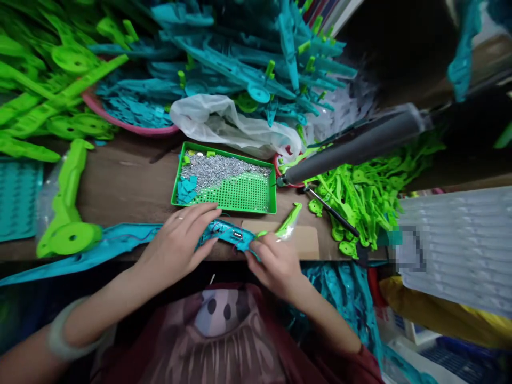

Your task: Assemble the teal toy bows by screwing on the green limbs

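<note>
A long blue plastic shell [229, 233] lies along the table's front edge, its hollow side up, with thin wires and a small dark part inside. My left hand [182, 234] is closed round its middle, fingers on the far side and thumb on the near side. My right hand [278, 261] pinches the shell's right end, its fingertips partly hidden. Just beyond that hand, a bright green curved piece [294, 216] with clear plastic at its base rests over a brown cardboard piece [306, 242]. Whether my right fingers touch the green piece, I cannot tell.
A green tray [244, 209] holds small metal screws and blue bits. A grey power screwdriver [352, 144] hangs at the right above a slim black-handled tool [338, 216]. Blue shells [224, 58] and green parts [356, 194] are heaped around. A large green piece [70, 213] lies left.
</note>
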A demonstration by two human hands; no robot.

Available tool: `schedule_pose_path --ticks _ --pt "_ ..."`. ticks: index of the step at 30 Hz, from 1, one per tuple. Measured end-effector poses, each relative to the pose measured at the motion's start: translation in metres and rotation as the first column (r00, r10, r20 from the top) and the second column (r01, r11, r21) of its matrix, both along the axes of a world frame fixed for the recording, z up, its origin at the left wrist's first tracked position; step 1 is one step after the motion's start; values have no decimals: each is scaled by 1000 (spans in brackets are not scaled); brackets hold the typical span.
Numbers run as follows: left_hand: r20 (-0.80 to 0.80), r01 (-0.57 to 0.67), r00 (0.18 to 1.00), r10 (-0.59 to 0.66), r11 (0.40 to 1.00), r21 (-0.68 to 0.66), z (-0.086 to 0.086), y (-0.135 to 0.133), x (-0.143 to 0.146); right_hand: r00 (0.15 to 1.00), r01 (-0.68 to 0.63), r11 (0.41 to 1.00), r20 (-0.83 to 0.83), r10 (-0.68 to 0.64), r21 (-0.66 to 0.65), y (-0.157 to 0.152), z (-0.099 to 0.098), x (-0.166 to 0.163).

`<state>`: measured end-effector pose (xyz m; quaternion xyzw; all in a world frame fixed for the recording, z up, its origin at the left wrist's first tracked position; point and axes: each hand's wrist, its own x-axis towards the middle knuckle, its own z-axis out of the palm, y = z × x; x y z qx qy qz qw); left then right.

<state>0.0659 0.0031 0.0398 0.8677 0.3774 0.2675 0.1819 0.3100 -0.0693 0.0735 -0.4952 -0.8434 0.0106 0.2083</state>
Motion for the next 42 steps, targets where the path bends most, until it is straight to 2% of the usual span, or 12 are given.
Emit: schedule_pose_path --ticks 1,3,7,12,17,20,23,25,27,33,37,42 --pt "-5 11 1000 -11 1000 -8 -2 1 2 998 -15 996 62 20 -84 -4 -4 -9" --pt "-22 -6 1000 6 1000 5 -3 2 8 993 33 991 115 -17 -132 0 -10 -24" --pt "-85 -125 987 133 987 97 -5 -5 10 990 135 971 74 -122 -199 37 -10 -34" --pt "-67 -219 972 224 972 82 -19 -23 4 987 -140 882 10 162 -450 78 4 -34" --pt "18 -223 975 222 972 72 -25 -31 5 925 -372 773 -133 356 -515 71 22 -24" --pt "43 -133 991 130 988 84 -22 -27 8 915 -396 753 -160 370 -526 59 24 -14" --pt "90 -77 993 70 995 67 -22 -21 11 924 -373 748 -291 247 -549 53 18 -9" --pt "139 -81 988 74 996 45 -24 -19 13 919 -315 777 -381 105 -545 56 13 -11" --pt "186 -103 978 95 994 32 -25 -19 15 917 -256 814 -398 34 -520 62 9 -16" --pt "299 -161 941 156 987 -7 -25 -19 18 931 -343 775 -299 207 -530 79 7 -33" --pt "343 -76 933 112 990 -117 -22 -17 11 920 -387 839 -216 326 -383 79 2 -29" --pt "335 -107 927 171 974 -199 -21 -16 10 896 -428 884 -217 388 -187 75 -10 -25"
